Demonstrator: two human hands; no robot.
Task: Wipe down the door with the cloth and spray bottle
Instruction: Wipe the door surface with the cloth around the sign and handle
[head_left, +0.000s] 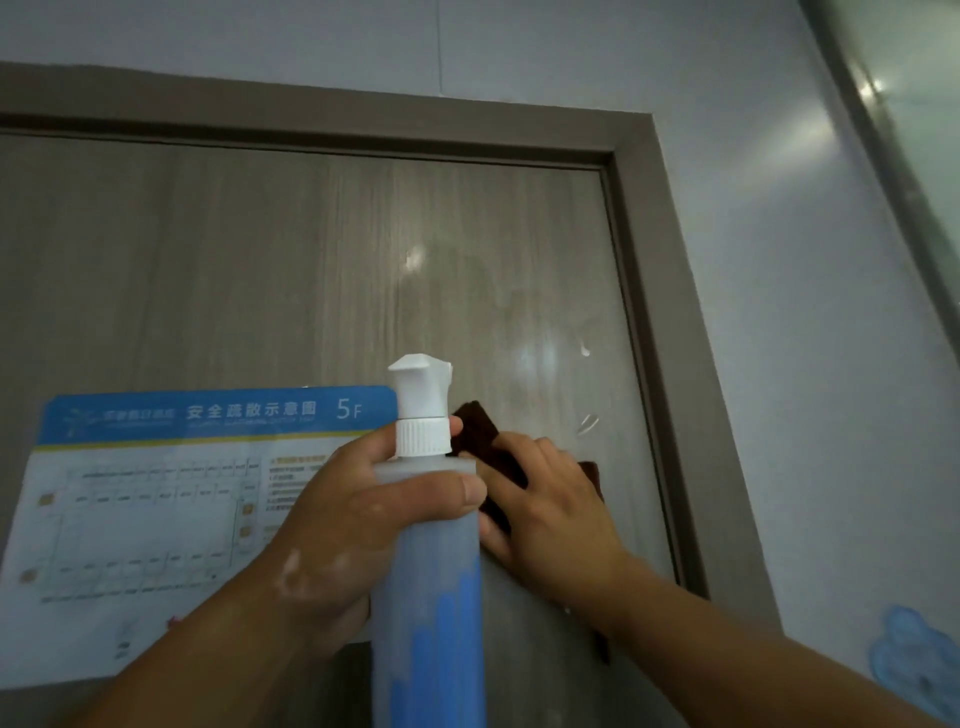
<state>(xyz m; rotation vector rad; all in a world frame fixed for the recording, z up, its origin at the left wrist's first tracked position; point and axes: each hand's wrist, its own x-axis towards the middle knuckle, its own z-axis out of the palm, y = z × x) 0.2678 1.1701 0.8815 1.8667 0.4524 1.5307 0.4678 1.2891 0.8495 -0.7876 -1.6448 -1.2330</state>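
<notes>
The left hand (343, 519) grips the spray bottle (428, 571) just below its white neck, fingers (441, 493) curled round it. The right hand (550, 499) presses the dark brown cloth (475, 423) flat against the door (260, 260), fingers (511, 447) slightly spread (wet streaks glisten above). An evacuation plan (156, 493) is posted to the left.

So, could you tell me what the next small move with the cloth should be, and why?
Probably slide the cloth upward across the door. The right hand presses it flat just below wet droplets that are not yet wiped, while the left hand holds the spray bottle.
</notes>
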